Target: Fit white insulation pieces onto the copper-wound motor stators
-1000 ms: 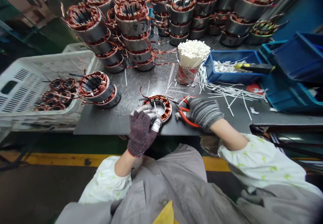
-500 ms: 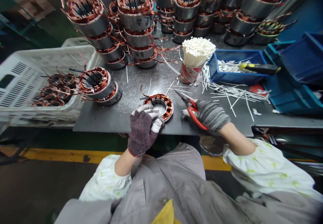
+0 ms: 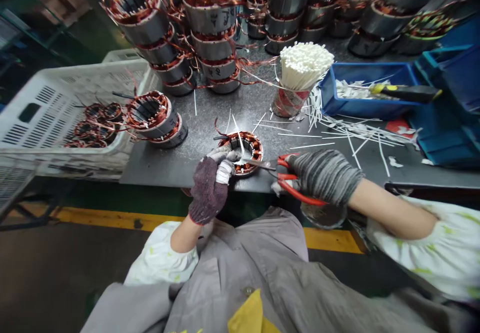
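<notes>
A copper-wound ring (image 3: pixel 255 145) lies on the dark table near its front edge. My left hand (image 3: pixel 212 185), in a purple glove with pale wrapped fingertips, is closed at the ring's left side; its fingertips meet at a thin white strip (image 3: pixel 238 130) that stands up over the ring's opening. In a grey striped glove, my right hand (image 3: pixel 318 175) is wrapped round the red handles of a pair of scissors or pliers (image 3: pixel 267 164). The tool's tip reaches over the ring, close to my left fingertips and the strip's lower end.
Stacks of wound metal rings (image 3: pixel 213 23) line the back. A cup of white sticks (image 3: pixel 290 100) stands behind the ring, beside a blue tray (image 3: pixel 367 108) and scattered white strips (image 3: pixel 360 128). Two stacked rings (image 3: pixel 159 120) and a white crate (image 3: pixel 45 95) are at the left.
My right hand has brought the tool left, over the ring. A white strip now stands at my left fingertips. The whole view has shifted a little.
</notes>
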Available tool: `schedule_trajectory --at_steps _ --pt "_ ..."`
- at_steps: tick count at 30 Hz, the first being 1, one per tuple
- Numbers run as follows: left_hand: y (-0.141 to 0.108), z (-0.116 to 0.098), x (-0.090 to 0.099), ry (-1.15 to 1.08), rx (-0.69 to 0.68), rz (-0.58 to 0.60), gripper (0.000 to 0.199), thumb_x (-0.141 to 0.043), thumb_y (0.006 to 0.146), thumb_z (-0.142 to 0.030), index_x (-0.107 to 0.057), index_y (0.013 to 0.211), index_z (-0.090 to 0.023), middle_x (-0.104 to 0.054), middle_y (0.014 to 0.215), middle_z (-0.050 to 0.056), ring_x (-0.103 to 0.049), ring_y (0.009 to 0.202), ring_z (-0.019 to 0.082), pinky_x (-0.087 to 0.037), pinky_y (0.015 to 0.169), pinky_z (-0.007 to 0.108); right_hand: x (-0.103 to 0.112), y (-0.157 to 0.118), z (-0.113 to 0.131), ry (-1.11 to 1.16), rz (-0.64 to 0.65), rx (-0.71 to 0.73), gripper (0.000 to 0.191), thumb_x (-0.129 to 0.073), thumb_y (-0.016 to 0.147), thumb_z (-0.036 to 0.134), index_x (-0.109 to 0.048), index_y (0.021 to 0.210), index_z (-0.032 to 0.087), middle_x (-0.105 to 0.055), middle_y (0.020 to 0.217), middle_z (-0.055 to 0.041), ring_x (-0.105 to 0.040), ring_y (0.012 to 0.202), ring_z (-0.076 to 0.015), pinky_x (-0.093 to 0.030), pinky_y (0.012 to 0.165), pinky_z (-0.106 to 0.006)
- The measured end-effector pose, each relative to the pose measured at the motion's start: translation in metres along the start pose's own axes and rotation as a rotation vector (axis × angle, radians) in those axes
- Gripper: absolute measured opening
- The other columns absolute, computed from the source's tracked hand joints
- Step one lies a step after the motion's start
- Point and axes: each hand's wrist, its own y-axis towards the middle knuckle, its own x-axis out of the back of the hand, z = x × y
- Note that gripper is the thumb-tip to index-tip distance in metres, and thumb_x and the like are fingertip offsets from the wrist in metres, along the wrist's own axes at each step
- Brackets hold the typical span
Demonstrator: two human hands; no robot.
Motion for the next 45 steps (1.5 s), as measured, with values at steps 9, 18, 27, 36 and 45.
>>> schedule_trajectory --at_steps 9,18,27,36,45 --pt "0.022 -0.028 -0.006 0.472 -0.295 0.281 0.055 -0.073 0.087 -0.049 -0.064 0.131 -0.017 -0.073 0.125 0.015 -0.063 0.125 0.036 -0.013 0.124 0.072 -0.036 0.005 -0.054 0.012 -0.395 -0.389 0.043 -0.045 0.101 0.037 -0.066 0.122 0.005 -0.07 0.115 -0.0265 -0.066 0.101 -0.0339 -0.05 0.092 -0.049" --pt "0.036 0.003 0.017 0.06 0.125 0.473 0.037 -0.076 0.082 -0.05 -0.076 0.107 -0.023 -0.079 0.097 0.005 -0.072 0.094 0.027 -0.055 0.084 0.039 -0.115 0.052 -0.002 0.142 -0.725 0.205 0.052 -0.048 0.098 0.042 -0.059 0.141 0.015 -0.06 0.145 -0.0186 -0.053 0.135 -0.0361 -0.042 0.112 -0.059" --pt "0.093 0.016 0.131 0.506 0.103 0.014 0.046 -0.065 0.086 -0.062 -0.075 0.109 -0.023 -0.077 0.105 0.007 -0.069 0.101 0.028 -0.052 0.09 0.04 -0.131 0.063 -0.009 0.117 -0.815 0.22 0.051 -0.044 0.1 0.043 -0.063 0.137 0.014 -0.063 0.142 -0.0182 -0.057 0.13 -0.0375 -0.044 0.111 -0.058" --pt "0.145 0.07 0.145 1.022 0.124 0.277 0.053 -0.067 0.081 -0.064 -0.065 0.112 -0.02 -0.073 0.108 0.017 -0.066 0.107 0.039 -0.046 0.089 0.048 -0.131 0.065 -0.006 0.115 -0.875 0.238 0.049 -0.043 0.1 0.041 -0.068 0.132 0.013 -0.067 0.137 -0.0189 -0.06 0.126 -0.0376 -0.047 0.107 -0.059" --pt "0.166 0.092 0.117 0.862 0.004 0.078 0.053 -0.049 0.096 -0.038 -0.052 0.145 -0.02 -0.059 0.145 0.02 -0.05 0.138 0.037 -0.02 0.12 0.066 -0.122 0.061 -0.004 0.21 -0.879 0.255 0.046 -0.049 0.099 0.042 -0.069 0.131 0.016 -0.068 0.135 -0.0171 -0.062 0.125 -0.0342 -0.048 0.107 -0.057"
